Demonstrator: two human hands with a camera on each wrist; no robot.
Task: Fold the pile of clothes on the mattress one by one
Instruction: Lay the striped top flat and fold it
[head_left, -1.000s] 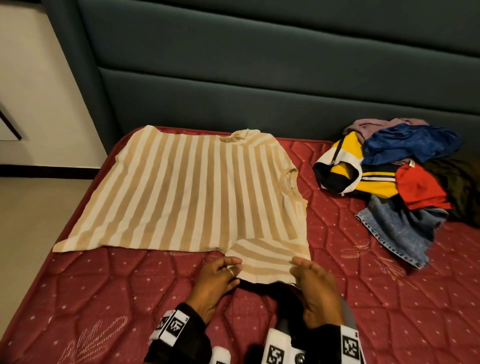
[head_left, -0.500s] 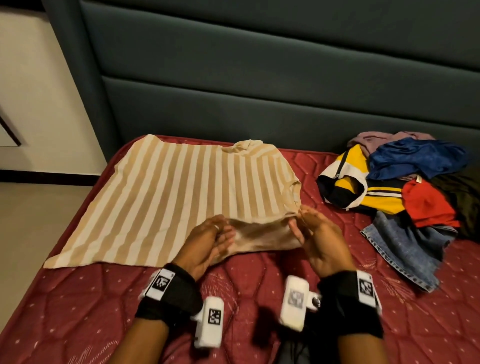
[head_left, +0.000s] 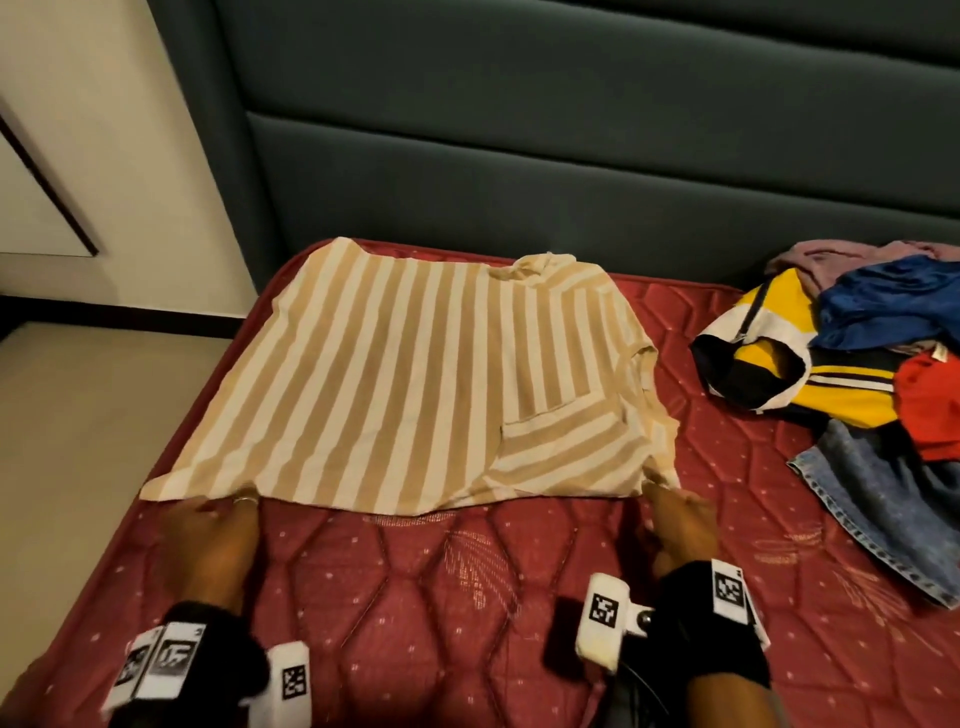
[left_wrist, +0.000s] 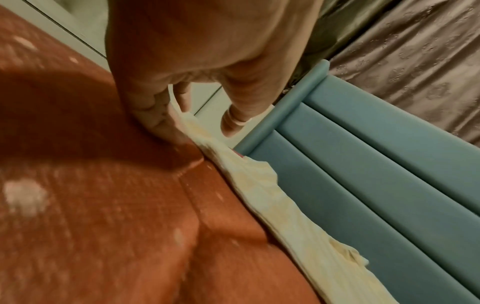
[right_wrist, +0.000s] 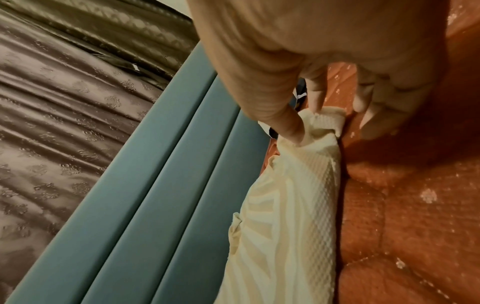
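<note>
A beige and white striped shirt (head_left: 395, 374) lies flat on the red quilted mattress (head_left: 467, 597), its collar at the far right and one sleeve (head_left: 566, 447) folded over its body. My left hand (head_left: 228, 506) grips the shirt's near edge close to the left corner; in the left wrist view my left hand (left_wrist: 197, 127) has curled fingers at the cloth edge (left_wrist: 259, 185). My right hand (head_left: 662, 493) holds the near right corner. In the right wrist view the right hand (right_wrist: 311, 123) pinches bunched cloth (right_wrist: 298, 195) between thumb and forefinger.
A pile of clothes (head_left: 857, 364) sits at the right of the mattress: a yellow, black and white garment, blue and red pieces, and denim (head_left: 872, 514) nearest me. A padded teal headboard (head_left: 571, 171) runs along the back. The floor (head_left: 78, 441) drops off at the left.
The sleeve that both hands held near me has been laid over the shirt's body. The hands have then moved apart to the shirt's near corners.
</note>
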